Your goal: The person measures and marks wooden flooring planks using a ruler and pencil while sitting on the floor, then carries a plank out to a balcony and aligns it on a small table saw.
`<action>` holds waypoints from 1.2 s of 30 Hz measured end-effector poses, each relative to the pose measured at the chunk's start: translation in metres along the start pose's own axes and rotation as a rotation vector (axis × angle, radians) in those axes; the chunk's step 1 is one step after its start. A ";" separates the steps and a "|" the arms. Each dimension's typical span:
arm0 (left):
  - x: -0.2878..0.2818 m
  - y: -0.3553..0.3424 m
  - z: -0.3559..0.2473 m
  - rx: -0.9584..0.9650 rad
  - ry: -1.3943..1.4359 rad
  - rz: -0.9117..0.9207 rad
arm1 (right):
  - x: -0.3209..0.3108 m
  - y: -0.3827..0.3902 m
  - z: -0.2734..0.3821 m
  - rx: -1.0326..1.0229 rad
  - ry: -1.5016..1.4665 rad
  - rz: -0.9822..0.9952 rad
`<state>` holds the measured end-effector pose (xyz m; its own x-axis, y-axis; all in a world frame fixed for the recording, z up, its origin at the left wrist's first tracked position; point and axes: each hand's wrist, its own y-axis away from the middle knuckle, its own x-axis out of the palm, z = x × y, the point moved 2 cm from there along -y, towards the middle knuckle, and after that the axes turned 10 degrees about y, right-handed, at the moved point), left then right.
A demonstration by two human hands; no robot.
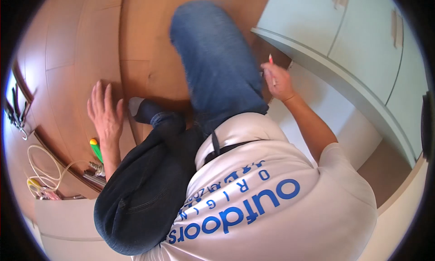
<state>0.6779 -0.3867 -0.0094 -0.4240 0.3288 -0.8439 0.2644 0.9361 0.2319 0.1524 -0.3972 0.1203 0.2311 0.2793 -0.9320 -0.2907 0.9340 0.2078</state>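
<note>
My left hand (106, 109) is palm down on the brown wooden boards (72, 89), fingers spread and holding nothing. Behind its wrist lies a tool with a green and yellow handle (95, 150), partly hidden by my forearm. On the other side, my right hand (279, 82) is closed around a slim red-and-white pencil (271, 59) whose tip points away from me. That hand hovers beside my jeans knee, close to the low opening under the pale cabinet (299, 16). The pencil is slightly blurred.
Pliers-like black-handled tools (17, 109) lie at the far left. Nearer are a loosely coiled pale cable (45, 166) and some metal parts (95, 168). The cabinet's bottom edge (335, 75) curves along my right. My bent legs (217, 57) take up the middle.
</note>
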 end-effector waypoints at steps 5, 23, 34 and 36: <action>-0.013 0.043 -0.007 -0.041 -0.083 0.020 | 0.061 0.174 -0.121 0.587 0.241 0.594; 0.004 0.250 -0.096 -0.876 0.695 -0.162 | 0.100 0.107 -0.137 0.297 0.255 0.180; 0.031 0.277 -0.135 -1.211 1.484 -0.731 | 0.066 0.072 -0.125 0.562 -0.355 0.307; 0.032 0.273 -0.135 -1.234 1.582 -0.800 | 0.059 0.060 -0.096 0.591 -0.496 0.220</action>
<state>0.6196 -0.1038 0.0926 -0.4755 -0.8785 -0.0465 -0.5577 0.2602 0.7882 0.0594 -0.3464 0.0494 0.6515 0.4073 -0.6400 0.1306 0.7708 0.6235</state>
